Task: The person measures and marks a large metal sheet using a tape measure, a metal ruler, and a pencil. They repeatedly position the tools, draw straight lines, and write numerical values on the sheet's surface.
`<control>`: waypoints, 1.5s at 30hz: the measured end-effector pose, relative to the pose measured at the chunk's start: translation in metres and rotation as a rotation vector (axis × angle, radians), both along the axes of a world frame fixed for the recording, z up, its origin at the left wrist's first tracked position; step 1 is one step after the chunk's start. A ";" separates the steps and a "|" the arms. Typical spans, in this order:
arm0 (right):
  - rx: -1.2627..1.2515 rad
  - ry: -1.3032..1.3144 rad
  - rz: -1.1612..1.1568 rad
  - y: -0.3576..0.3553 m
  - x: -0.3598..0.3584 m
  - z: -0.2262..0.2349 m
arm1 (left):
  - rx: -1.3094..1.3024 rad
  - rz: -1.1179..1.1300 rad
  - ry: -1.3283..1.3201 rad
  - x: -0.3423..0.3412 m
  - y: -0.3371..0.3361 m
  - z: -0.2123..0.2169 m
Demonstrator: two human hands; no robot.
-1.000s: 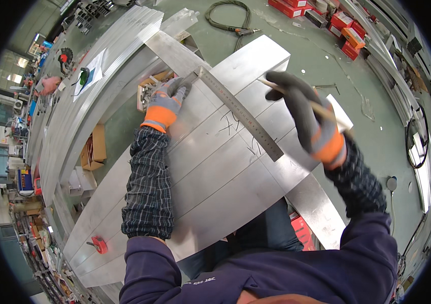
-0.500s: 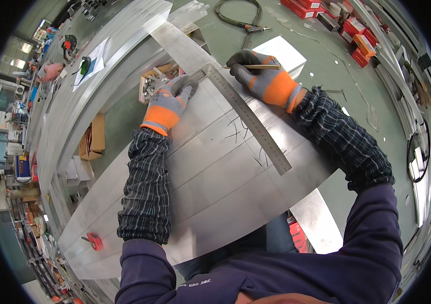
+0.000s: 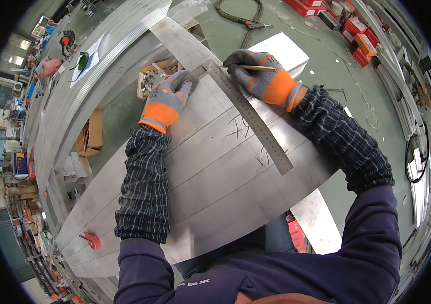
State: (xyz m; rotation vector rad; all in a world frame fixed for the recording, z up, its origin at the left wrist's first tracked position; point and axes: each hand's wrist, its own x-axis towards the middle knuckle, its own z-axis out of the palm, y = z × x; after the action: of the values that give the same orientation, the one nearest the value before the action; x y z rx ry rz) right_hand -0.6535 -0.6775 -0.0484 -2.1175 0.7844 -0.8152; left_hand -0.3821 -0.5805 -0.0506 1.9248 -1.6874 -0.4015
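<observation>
A metal square (image 3: 251,115) lies across shiny metal bars (image 3: 215,172). Its long arm slants down to the right. The left hand (image 3: 167,99) has its fingers at the short arm; I can't tell if they grip or just press. The right hand (image 3: 263,81) pinches a pencil (image 3: 261,68), pointing left, by the corner. Red boxes (image 3: 354,25) sit on the green floor (image 3: 322,45).

On the metal planks (image 3: 210,185), a try square (image 3: 249,115) lies right of a tape measure (image 3: 91,239); beyond them, a cable (image 3: 249,23).
</observation>
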 end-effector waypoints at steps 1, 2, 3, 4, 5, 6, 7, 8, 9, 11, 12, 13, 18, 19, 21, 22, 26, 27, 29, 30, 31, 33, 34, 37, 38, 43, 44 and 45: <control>-0.007 0.010 -0.004 0.000 0.000 0.000 | -0.039 -0.013 -0.028 0.004 -0.001 -0.005; -0.014 0.021 -0.009 0.000 0.000 0.000 | -0.079 -0.027 -0.056 0.008 -0.001 -0.009; -0.001 0.004 -0.002 0.001 -0.002 0.002 | -0.060 -0.015 -0.044 0.006 -0.001 -0.008; 0.012 -0.013 0.004 0.003 -0.004 0.003 | -0.042 -0.002 -0.032 0.004 -0.001 -0.007; 0.024 -0.030 0.010 0.005 -0.007 0.005 | -0.024 0.010 -0.020 0.002 -0.002 -0.005; 0.020 -0.012 0.019 0.007 -0.010 0.009 | -0.022 0.007 0.008 0.002 -0.001 -0.006; 0.016 0.006 0.028 0.009 -0.014 0.013 | -0.020 0.004 0.037 0.002 -0.002 -0.007; 0.012 0.024 0.037 0.010 -0.017 0.017 | -0.017 0.001 0.065 0.002 -0.002 -0.007; 0.001 0.051 0.043 0.011 -0.020 0.019 | -0.032 0.008 0.041 0.004 -0.002 -0.009; -0.022 0.105 0.055 0.013 -0.025 0.023 | -0.062 0.023 -0.009 0.008 -0.001 -0.012; 0.000 0.083 0.071 0.015 -0.027 0.026 | -0.038 0.027 -0.019 0.007 -0.002 -0.011; 0.021 0.061 0.089 0.018 -0.029 0.030 | -0.015 0.032 -0.030 0.007 -0.002 -0.010; 0.044 0.079 0.118 0.029 -0.042 0.040 | 0.032 0.043 0.074 0.003 -0.002 -0.006; 0.049 0.091 0.113 0.031 -0.045 0.041 | 0.044 0.042 0.115 0.000 -0.002 -0.002; 0.069 0.100 0.112 0.034 -0.049 0.043 | 0.035 0.041 0.145 -0.003 0.000 0.000; 0.083 0.097 0.115 0.035 -0.051 0.045 | 0.014 0.042 0.135 -0.002 0.000 -0.001; 0.024 0.014 0.023 0.052 -0.069 0.070 | 0.025 0.061 0.066 0.000 -0.003 -0.004; 0.058 -0.052 0.006 0.056 -0.082 0.072 | 0.006 0.068 0.034 0.004 -0.007 -0.008; -0.001 -0.219 -0.061 0.073 -0.100 0.071 | -0.004 0.069 -0.019 0.016 -0.011 -0.024; 0.056 -0.263 -0.071 0.087 -0.112 0.077 | -0.053 0.000 -0.018 0.015 -0.010 -0.023; 0.058 -0.275 -0.095 0.101 -0.122 0.077 | -0.061 -0.031 -0.129 0.024 -0.011 -0.029; 0.054 -0.301 -0.141 0.133 -0.141 0.078 | -0.087 -0.093 -0.351 0.036 -0.014 -0.037; 0.058 -0.242 -0.183 0.149 -0.153 0.077 | -0.081 -0.104 -0.271 0.030 -0.013 -0.036; 0.199 -0.198 -0.290 0.195 -0.175 0.066 | -0.071 -0.040 -0.050 0.034 -0.021 -0.040; 0.226 -0.213 -0.315 0.206 -0.179 0.061 | -0.066 -0.061 -0.016 0.037 -0.022 -0.044; 0.254 -0.326 -0.464 0.239 -0.196 0.056 | -0.125 -0.006 -0.073 0.019 -0.007 -0.016; 0.261 -0.334 -0.492 0.241 -0.202 0.059 | -0.087 0.038 -0.429 0.033 0.000 -0.010; 0.223 -0.296 -0.473 0.243 -0.211 0.068 | -0.044 0.098 -0.789 0.064 0.013 0.000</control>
State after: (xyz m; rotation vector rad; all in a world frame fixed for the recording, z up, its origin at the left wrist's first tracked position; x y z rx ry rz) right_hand -0.8647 -0.4347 0.0196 -1.5851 1.1709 -1.1929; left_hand -0.3179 -0.5674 -0.0509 2.2791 -2.0044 0.5038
